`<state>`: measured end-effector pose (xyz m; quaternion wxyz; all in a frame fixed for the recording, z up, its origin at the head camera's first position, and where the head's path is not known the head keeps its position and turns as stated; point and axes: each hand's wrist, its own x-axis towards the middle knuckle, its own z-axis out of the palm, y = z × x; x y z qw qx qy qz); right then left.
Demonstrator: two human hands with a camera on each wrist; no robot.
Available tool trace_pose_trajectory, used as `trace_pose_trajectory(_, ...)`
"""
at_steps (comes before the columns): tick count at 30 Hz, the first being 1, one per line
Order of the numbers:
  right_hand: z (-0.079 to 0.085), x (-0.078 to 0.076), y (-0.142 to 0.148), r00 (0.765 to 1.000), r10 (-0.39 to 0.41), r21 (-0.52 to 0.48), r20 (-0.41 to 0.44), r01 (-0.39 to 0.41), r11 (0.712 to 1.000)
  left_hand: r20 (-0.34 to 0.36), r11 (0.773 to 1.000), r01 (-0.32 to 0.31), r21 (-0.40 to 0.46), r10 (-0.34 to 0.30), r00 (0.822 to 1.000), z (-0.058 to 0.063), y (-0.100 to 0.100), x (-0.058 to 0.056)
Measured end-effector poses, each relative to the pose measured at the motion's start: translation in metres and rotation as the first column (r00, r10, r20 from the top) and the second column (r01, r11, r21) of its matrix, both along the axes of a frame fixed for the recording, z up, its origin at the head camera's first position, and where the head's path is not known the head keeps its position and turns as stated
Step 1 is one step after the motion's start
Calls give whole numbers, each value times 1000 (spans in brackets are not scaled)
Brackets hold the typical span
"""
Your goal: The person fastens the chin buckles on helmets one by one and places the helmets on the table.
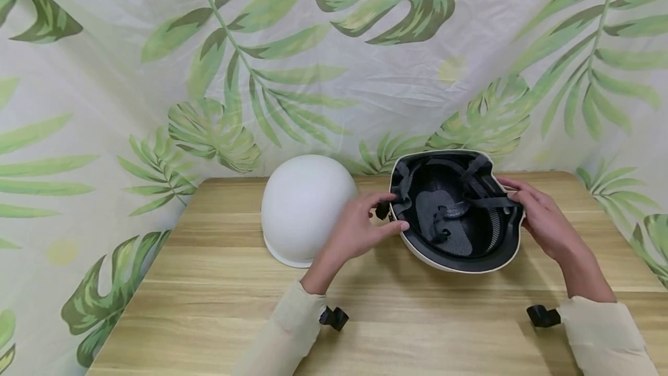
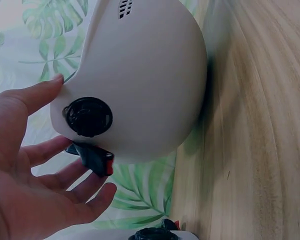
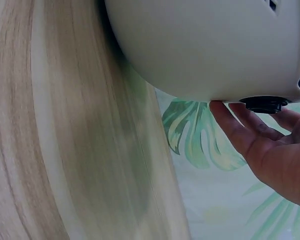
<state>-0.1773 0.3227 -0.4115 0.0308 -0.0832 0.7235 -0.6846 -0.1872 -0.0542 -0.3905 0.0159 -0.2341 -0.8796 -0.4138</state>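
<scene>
Your left grip (image 1: 360, 228) pinched the helmet (image 1: 443, 231) at its left edge, by a black buckle (image 2: 97, 160); your right grip (image 1: 545, 219) held its right edge. Helmet far right over the counter (image 1: 417, 329), open side toward you. Second white helmet (image 1: 308, 208) sat dome-up, just left.

There are two helmets (image 1: 300, 208) (image 1: 443, 205), two hands (image 1: 357, 228) (image 1: 548, 222), two sleeves (image 1: 284, 329) (image 1: 602, 332), one table (image 1: 224, 283) and one backdrop (image 1: 396, 86).

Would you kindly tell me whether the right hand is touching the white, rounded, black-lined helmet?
Touching: in the head view, the right hand grips the helmet by its edge.
</scene>
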Motion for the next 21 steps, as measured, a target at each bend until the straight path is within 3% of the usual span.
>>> trace_pose_trajectory(3,3,1,0,1000,-20,92,-8,21,996,-2,1000,-8,25,8,1000,-1,-1,-1)
trace_pose_trajectory(6,6,3,-1,998,-50,221,-35,56,974,-16,998,-13,56,14,1000,-1,-1,-2)
trace_pose_trajectory(10,11,4,-5,992,-103,387,-78,126,913,-52,997,-19,73,23,998,0,-2,-5)
trace_pose_trajectory(13,18,8,-12,976,-152,459,-159,209,863,-74,996,-32,85,39,996,2,-3,-5)
trace_pose_trajectory(17,30,17,-28,913,-207,472,-352,364,803,-96,991,-46,125,59,994,6,-5,-4)
trace_pose_trajectory(21,39,26,-49,846,-180,429,-503,425,797,-114,982,-33,188,56,992,10,-6,-3)
